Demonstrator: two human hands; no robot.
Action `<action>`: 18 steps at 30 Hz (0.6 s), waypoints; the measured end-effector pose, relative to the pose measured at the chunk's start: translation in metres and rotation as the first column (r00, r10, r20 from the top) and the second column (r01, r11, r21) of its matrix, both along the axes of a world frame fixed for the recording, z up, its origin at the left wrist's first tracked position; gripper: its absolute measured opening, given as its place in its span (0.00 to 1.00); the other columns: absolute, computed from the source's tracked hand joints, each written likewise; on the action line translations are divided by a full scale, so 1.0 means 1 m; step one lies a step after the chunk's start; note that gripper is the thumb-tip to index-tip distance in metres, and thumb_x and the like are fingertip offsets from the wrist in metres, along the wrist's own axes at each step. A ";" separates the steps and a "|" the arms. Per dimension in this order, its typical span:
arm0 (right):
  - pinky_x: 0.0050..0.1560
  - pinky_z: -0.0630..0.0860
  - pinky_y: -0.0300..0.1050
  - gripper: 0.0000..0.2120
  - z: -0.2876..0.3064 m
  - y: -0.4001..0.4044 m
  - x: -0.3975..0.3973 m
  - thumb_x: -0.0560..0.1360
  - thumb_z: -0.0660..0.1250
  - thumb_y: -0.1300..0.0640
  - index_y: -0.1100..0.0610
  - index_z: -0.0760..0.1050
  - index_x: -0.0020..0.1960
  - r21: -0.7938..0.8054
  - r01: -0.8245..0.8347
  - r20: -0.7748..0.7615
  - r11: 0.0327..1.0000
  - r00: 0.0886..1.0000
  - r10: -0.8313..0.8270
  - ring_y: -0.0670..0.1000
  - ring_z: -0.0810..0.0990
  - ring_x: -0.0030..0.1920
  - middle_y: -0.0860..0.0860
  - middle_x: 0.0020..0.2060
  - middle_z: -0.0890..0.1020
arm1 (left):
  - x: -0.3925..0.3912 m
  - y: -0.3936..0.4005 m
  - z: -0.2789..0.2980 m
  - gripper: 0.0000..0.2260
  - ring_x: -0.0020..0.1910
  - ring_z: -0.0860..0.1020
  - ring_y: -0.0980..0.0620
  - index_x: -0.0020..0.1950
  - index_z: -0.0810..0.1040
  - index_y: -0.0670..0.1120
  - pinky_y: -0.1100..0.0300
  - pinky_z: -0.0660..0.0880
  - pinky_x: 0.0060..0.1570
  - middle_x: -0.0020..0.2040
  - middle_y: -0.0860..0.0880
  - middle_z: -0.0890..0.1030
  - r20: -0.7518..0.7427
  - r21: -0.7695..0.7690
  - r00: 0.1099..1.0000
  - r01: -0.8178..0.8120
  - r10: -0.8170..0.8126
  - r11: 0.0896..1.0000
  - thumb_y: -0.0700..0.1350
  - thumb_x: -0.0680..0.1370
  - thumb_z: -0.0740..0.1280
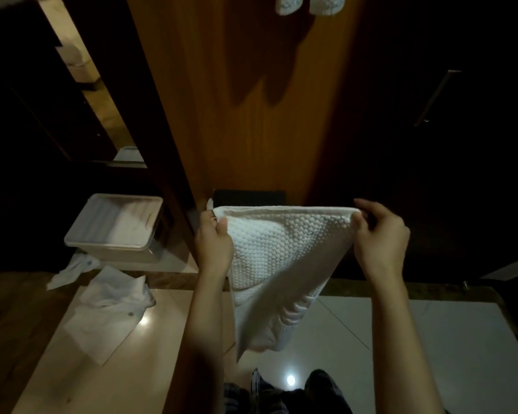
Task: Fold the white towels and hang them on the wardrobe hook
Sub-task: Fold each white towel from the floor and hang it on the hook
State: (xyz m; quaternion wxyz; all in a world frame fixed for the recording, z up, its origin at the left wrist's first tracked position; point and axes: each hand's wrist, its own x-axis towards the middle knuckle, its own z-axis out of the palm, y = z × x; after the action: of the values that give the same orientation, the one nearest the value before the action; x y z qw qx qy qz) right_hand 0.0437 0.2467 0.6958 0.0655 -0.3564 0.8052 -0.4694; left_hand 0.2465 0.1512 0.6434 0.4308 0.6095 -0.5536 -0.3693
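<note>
white waffle-weave cotton towel (281, 264) hangs at centre frame, held up in front of the brown wooden wardrobe panel (251, 130). left hand (214, 249) pinches its upper left corner, right hand (380, 243) pinches the upper right, top edge pulled taut and level; likely squaring it for the next fold. lower part drapes to a slanted point, doubled, bumpy texture. two white towel ends (308, 4) already hang at top centre. more white cloth (111, 294) lies lower left beside a lidded translucent plastic box (117, 228).

Dim room; wooden wardrobe panel (251, 130), glossy tiled floor (431, 339), lidded plastic bin (117, 228) left.
</note>
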 end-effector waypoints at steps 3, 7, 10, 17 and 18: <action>0.47 0.73 0.37 0.09 -0.009 0.001 0.004 0.77 0.64 0.62 0.58 0.78 0.55 0.073 -0.024 -0.043 0.997 0.999 0.027 0.45 0.78 0.46 0.52 0.49 0.82 | 0.004 0.009 -0.004 0.06 0.47 0.74 0.50 0.55 0.70 0.47 0.54 0.72 0.47 0.44 0.53 0.74 -0.108 -0.028 0.994 -0.014 0.011 1.000 0.39 0.80 0.59; 0.48 0.72 0.37 0.08 -0.004 0.001 0.001 0.77 0.64 0.61 0.58 0.78 0.54 0.018 0.001 -0.087 1.000 0.996 0.001 0.44 0.77 0.46 0.52 0.48 0.81 | 0.014 0.012 0.002 0.16 0.54 0.77 0.48 0.51 0.69 0.60 0.53 0.73 0.53 0.53 0.45 0.77 -0.240 -0.182 0.969 0.021 -0.065 0.983 0.36 0.79 0.60; 0.49 0.74 0.41 0.07 0.000 0.001 0.000 0.78 0.63 0.61 0.58 0.77 0.54 -0.025 0.012 -0.102 1.000 0.995 -0.014 0.48 0.77 0.48 0.54 0.50 0.80 | 0.012 0.015 0.008 0.20 0.52 0.77 0.51 0.51 0.65 0.63 0.62 0.73 0.51 0.53 0.46 0.74 -0.287 -0.272 0.955 0.000 -0.081 0.962 0.35 0.79 0.61; 0.47 0.73 0.41 0.08 -0.005 0.004 0.000 0.78 0.62 0.61 0.61 0.77 0.54 0.006 0.072 -0.109 0.997 0.991 -0.071 0.50 0.77 0.46 0.58 0.49 0.80 | 0.005 0.022 0.006 0.23 0.35 0.68 0.60 0.28 0.66 0.47 0.67 0.64 0.38 0.35 0.47 0.69 -0.185 -0.356 0.966 0.104 -0.179 0.929 0.20 0.70 0.57; 0.47 0.73 0.42 0.08 -0.005 0.005 0.000 0.78 0.62 0.61 0.61 0.77 0.54 0.001 0.068 -0.098 0.998 0.993 -0.068 0.52 0.78 0.46 0.58 0.48 0.80 | 0.005 0.023 0.007 0.24 0.37 0.70 0.61 0.27 0.71 0.47 0.69 0.65 0.39 0.38 0.49 0.72 -0.172 -0.360 0.964 0.130 -0.203 0.924 0.19 0.69 0.55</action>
State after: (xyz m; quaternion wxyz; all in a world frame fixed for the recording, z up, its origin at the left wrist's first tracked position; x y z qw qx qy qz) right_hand 0.0436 0.2513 0.6910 0.0108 -0.3513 0.8202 -0.4514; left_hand 0.2518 0.1738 0.6507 0.5527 0.4335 -0.6122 -0.3630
